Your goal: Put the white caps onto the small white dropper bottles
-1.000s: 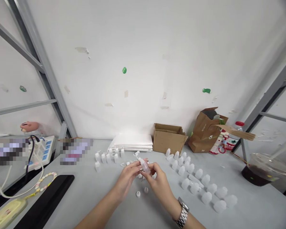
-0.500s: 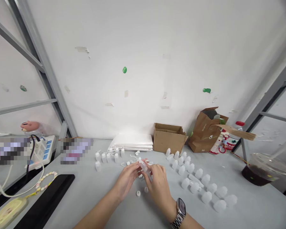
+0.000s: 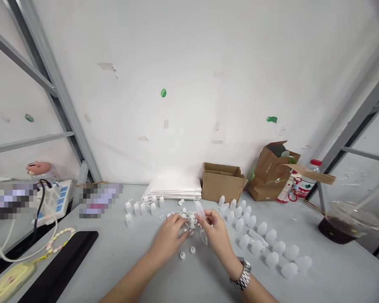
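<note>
My right hand (image 3: 216, 230) pinches a translucent plastic dropper bottle (image 3: 200, 209) in its fingertips, with the bottle tilted up and its tip toward the back. My left hand (image 3: 169, 236) curls over a tangle of small white plastic caps with thin tethers (image 3: 189, 222), and its fingers hide part of the tangle. Whether it grips any piece is hidden. Two loose white caps (image 3: 187, 252) lie on the grey table (image 3: 113, 269) just in front of my hands. A metal-band watch (image 3: 244, 275) sits on my right wrist.
Rows of translucent bottles (image 3: 255, 237) stand right of my hands, with a smaller group (image 3: 140, 209) to the left. Behind are white flat sheets (image 3: 173, 187), a cardboard box (image 3: 222, 183), and a paper bag (image 3: 268, 176). A cup of dark drink (image 3: 341, 225) stands right.
My right hand has moved back and to the right, lifting the bottle more upright. My left hand has settled lower onto the white caps, and my hands are now further apart.
</note>
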